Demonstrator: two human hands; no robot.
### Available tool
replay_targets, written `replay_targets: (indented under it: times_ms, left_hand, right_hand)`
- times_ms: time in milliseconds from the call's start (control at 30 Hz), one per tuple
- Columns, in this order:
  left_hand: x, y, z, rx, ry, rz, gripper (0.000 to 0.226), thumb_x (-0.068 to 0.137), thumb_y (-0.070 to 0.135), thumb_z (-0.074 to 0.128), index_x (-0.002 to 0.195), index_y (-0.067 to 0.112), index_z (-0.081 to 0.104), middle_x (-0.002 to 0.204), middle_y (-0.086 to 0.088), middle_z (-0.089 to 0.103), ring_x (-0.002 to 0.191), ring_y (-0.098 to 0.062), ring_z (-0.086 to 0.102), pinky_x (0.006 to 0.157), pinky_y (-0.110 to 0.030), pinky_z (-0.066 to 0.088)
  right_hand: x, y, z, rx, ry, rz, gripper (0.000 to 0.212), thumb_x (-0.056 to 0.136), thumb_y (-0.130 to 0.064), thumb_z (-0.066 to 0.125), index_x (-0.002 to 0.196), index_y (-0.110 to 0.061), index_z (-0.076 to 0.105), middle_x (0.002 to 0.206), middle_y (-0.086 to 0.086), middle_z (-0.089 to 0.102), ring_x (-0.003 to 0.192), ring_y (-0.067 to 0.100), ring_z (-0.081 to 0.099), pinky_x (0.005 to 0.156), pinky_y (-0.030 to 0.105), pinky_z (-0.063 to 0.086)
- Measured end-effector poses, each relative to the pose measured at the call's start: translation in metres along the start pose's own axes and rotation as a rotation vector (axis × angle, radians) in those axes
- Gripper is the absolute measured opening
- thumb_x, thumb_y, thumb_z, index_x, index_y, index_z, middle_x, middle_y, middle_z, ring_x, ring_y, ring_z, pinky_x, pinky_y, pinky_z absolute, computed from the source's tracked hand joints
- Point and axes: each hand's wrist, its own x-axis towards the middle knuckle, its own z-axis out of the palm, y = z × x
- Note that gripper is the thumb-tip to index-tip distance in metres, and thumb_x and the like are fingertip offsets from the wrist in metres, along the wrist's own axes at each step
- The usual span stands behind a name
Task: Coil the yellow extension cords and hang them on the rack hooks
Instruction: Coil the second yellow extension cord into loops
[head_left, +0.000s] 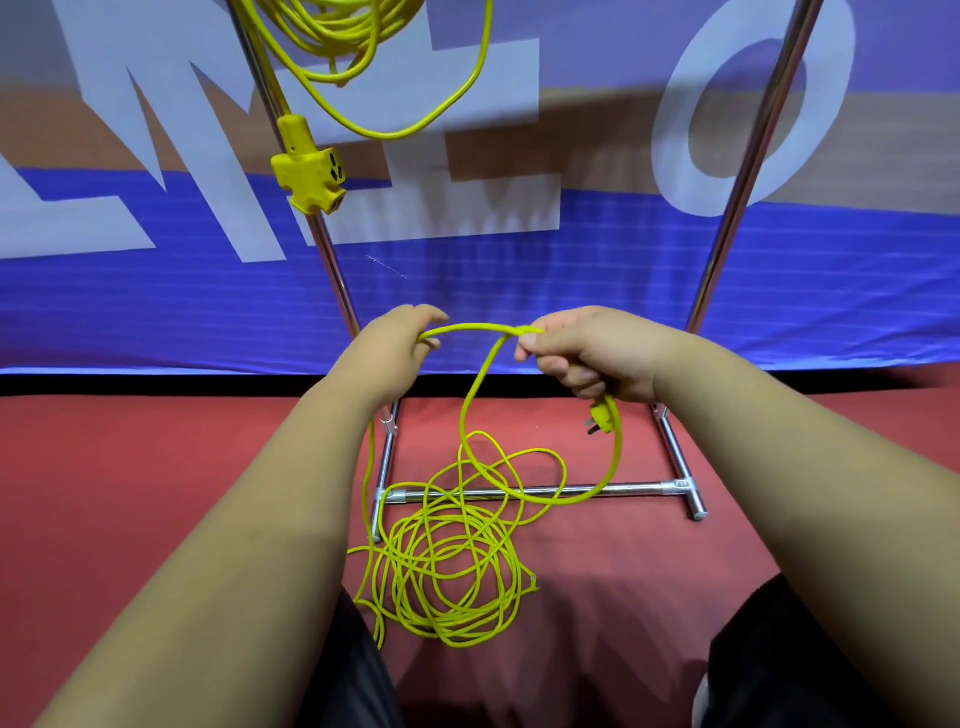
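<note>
The loose cord (452, 561) lay heaped on the floor (156, 467), its far loops across the rack's base bar (613, 488). Above the heap, the left hand (395, 353) at 11 o'clock and the right hand (587, 358) at 1 o'clock held one span. A coiled cord (332, 31) hung at 12 o'clock, the banner (519, 291) behind.

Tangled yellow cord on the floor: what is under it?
Red carpet and, beneath its upper loops, the rack's chrome base crossbar. Anything beneath the dense centre of the yellow cord is covered.

support: red floor (156, 447) | on it: tangled yellow cord (457, 631), rack base (597, 489)
</note>
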Motion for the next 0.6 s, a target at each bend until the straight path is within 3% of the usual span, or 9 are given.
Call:
replay_targets:
  times_ms: [67, 200, 300, 400, 533, 600]
  left_hand:
    - [-0.003, -0.007, 0.003, 0.004, -0.063, -0.101, 0.022, 0.104, 0.017, 0.057, 0.124, 0.023, 0.062, 0.111, 0.0, 0.064, 0.098, -0.024, 0.064, 0.081, -0.037, 0.05]
    - [-0.012, -0.03, 0.009, 0.009, -0.131, -0.273, 0.012, 0.102, 0.016, 0.054, 0.104, 0.018, 0.066, 0.095, -0.003, 0.068, 0.09, -0.029, 0.066, 0.071, -0.035, 0.049]
    - [-0.015, -0.045, 0.01, 0.036, -0.177, -0.415, 0.013, 0.1, 0.019, 0.058, 0.094, 0.018, 0.07, 0.091, -0.006, 0.072, 0.092, -0.029, 0.068, 0.075, -0.037, 0.052]
    - [-0.022, -0.056, 0.01, 0.16, -0.338, -0.52, 0.025, 0.103, 0.028, 0.059, 0.083, 0.02, 0.072, 0.085, -0.003, 0.073, 0.08, -0.022, 0.067, 0.074, -0.033, 0.051]
    - [-0.032, -0.066, 0.015, 0.201, -0.623, -0.554, 0.045, 0.108, 0.047, 0.047, 0.098, 0.011, 0.072, 0.093, 0.001, 0.077, 0.079, -0.02, 0.065, 0.089, -0.036, 0.053]
    - [-0.032, -0.065, 0.015, 0.105, -0.58, -0.566, 0.045, 0.108, 0.048, 0.044, 0.101, 0.009, 0.065, 0.086, -0.004, 0.077, 0.076, -0.024, 0.07, 0.085, -0.037, 0.054]
  right_hand:
    - [0.001, -0.005, -0.003, 0.104, 0.068, 0.001, 0.019, 0.109, -0.025, 0.051, 0.103, -0.013, 0.064, 0.061, -0.007, 0.034, 0.041, 0.005, 0.018, 0.038, 0.019, 0.015]
    - [-0.005, -0.011, -0.017, 0.332, 0.221, -0.009, 0.021, 0.108, -0.027, 0.051, 0.099, -0.013, 0.064, 0.06, -0.01, 0.023, 0.042, 0.005, 0.014, 0.04, 0.021, 0.009]
    - [-0.008, -0.011, -0.029, 0.496, 0.344, -0.064, 0.023, 0.108, -0.026, 0.05, 0.094, -0.014, 0.064, 0.059, -0.01, 0.023, 0.041, 0.005, 0.015, 0.037, 0.021, 0.011]
    - [-0.007, -0.008, -0.043, 0.711, 0.478, -0.134, 0.023, 0.108, -0.025, 0.05, 0.095, -0.013, 0.064, 0.058, -0.01, 0.024, 0.04, 0.005, 0.015, 0.037, 0.022, 0.009]
    - [-0.009, -0.004, -0.06, 0.84, 0.605, -0.18, 0.022, 0.108, -0.026, 0.051, 0.098, -0.013, 0.065, 0.055, -0.011, 0.025, 0.039, 0.006, 0.016, 0.037, 0.023, 0.012]
    - [-0.008, -0.001, -0.062, 0.808, 0.629, -0.193, 0.022, 0.109, -0.027, 0.051, 0.099, -0.013, 0.066, 0.056, -0.01, 0.025, 0.039, 0.006, 0.017, 0.036, 0.023, 0.013]
